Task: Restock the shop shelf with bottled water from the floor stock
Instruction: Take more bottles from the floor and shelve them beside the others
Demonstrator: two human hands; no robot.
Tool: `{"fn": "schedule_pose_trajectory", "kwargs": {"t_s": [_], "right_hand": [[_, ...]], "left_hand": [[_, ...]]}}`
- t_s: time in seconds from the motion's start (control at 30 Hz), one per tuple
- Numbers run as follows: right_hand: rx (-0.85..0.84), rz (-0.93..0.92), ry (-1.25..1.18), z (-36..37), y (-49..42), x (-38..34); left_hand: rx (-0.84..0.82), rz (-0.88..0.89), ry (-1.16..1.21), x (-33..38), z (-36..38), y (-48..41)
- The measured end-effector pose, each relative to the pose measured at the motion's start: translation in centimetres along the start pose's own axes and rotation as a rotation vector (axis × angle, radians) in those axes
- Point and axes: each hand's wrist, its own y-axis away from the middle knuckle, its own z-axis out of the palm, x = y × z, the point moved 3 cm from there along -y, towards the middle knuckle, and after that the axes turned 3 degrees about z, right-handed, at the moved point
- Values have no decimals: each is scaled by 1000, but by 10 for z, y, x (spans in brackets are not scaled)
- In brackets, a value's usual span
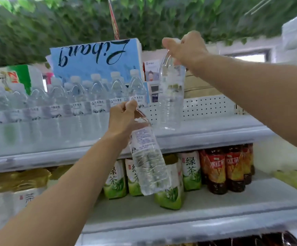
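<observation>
Shop shelving in white metal, green foliage (55,23) overhead. On the upper shelf (215,132) stands a row of water bottles (76,100), clear with white caps and white labels whose print is too blurred to read. Behind them a blue board (94,59) reads "Libang", upside down.

On the lower shelf (233,201) are green tea packs (191,170) marked 绿茶 and dark bottles (234,167) with red-and-yellow labels.

The right hand (185,48) grips the cap end of an upright bottle (170,96) at the right end of the row. Whether its base touches the shelf cannot be told.

The left hand (122,119) is curled round the neck of a tilted bottle (147,160). This bottle is clear and ribbed, has a white fine-print label, and hangs before the upper shelf's front edge.
</observation>
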Motion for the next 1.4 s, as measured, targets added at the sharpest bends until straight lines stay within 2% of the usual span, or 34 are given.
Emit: {"fn": "schedule_pose_trajectory", "kwargs": {"t_s": [0.2, 0.37, 0.47, 0.57, 0.67, 0.77, 0.83, 0.93, 1.07, 1.3, 1.4], "right_hand": [[-6, 10, 157, 41, -28, 5], [-60, 48, 287, 72, -27, 29], [-101, 93, 208, 76, -26, 37], [-253, 217, -31, 80, -15, 54], [-539, 347, -303, 87, 5, 91], [-701, 355, -325, 90, 23, 126], [-651, 310, -261, 91, 28, 141], [-486, 276, -92, 94, 28, 143], [-393, 273, -3, 94, 30, 138], [-499, 263, -45, 80, 39, 130], [-452, 255, -12, 78, 39, 134]], "left_hand": [[-46, -6, 53, -10, -4, -33], [-57, -79, 137, -17, -2, -45], [-52, -104, 140, -20, -2, -48], [-39, -134, 164, -21, -2, -47], [-17, -158, 180, -23, -2, -49], [-5, -164, 171, -25, -2, -50], [2, -164, 165, -26, -2, -51], [22, -155, 135, -25, 0, -53], [32, -154, 117, -25, 1, -53], [38, -156, 113, -23, 0, -50], [34, -155, 106, -24, 1, -51]]}}
